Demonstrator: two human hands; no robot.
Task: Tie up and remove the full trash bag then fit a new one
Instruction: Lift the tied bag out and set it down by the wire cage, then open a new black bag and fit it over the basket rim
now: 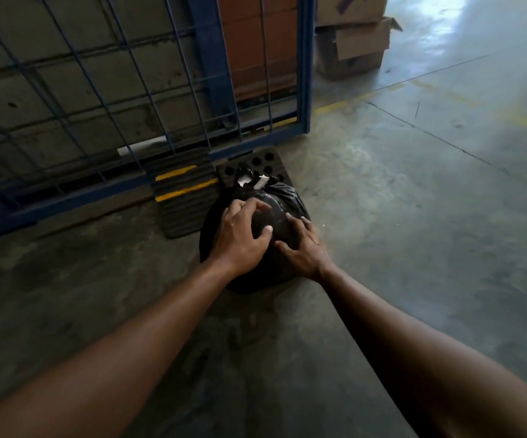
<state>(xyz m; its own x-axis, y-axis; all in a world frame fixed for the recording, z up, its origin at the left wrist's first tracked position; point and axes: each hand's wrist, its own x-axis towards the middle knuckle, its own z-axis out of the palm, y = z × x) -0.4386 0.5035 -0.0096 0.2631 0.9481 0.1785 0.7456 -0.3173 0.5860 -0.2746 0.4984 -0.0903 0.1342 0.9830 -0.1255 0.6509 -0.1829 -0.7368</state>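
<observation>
Bulging glossy black trash bag (274, 200) on concrete floor (382, 216), knotted neck pointing away, left hand (240, 238) and right hand (303, 248) fingers spread flat on it

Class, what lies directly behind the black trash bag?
Behind the trash bag lies a black foam block with round holes, against the blue wire cage. The bag covers the block's near part.

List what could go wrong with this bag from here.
1. White scraps poke out of the bulging black plastic trash bag's gathered neck; contents may spill when lifted.
2. The left hand and right hand lie spread on the slick plastic, gripping nothing; it could slip.
</observation>
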